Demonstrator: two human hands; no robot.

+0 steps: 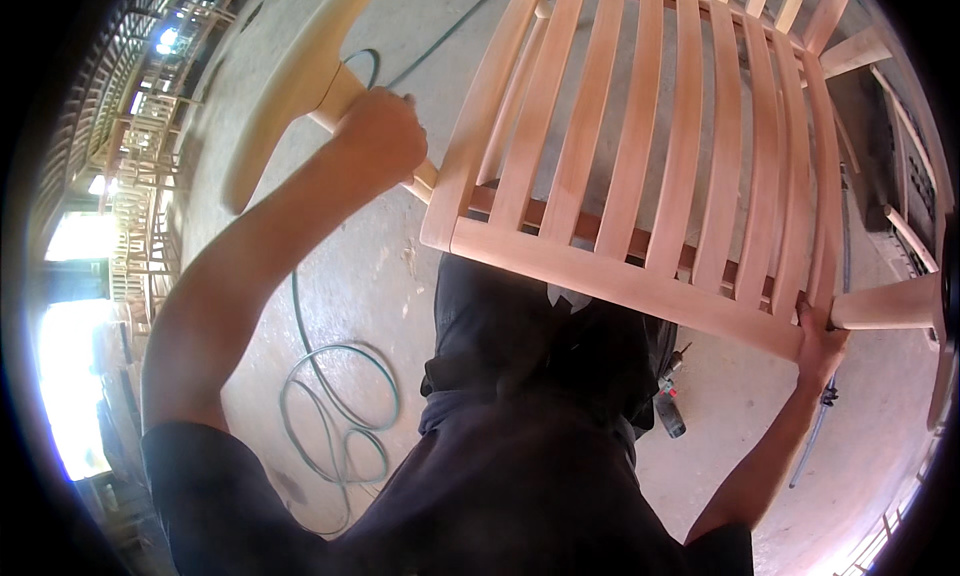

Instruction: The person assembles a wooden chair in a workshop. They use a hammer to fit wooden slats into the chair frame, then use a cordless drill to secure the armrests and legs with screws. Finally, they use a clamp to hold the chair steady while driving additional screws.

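A reddish-brown wooden chair frame (610, 281) with long parallel slats is tilted in front of me, its near rail by my legs. My left hand (385, 131) is closed round a pale wooden post (340, 94) that joins the frame's left side to a broad curved armrest (295, 86). At the frame's near right corner my right hand (822, 344) grips the wood from below, with some fingers hidden behind it. Beside that hand another wooden post (885, 304) runs outward to an armrest on the right, cut off by the picture's dark rim.
A green hose (340, 351) lies in loops on the concrete floor (350, 226) at the left. Near my right leg rests a dark power tool (668, 411) with a bit on its tip. Stacked wooden chair frames (140, 241) stand along the far left.
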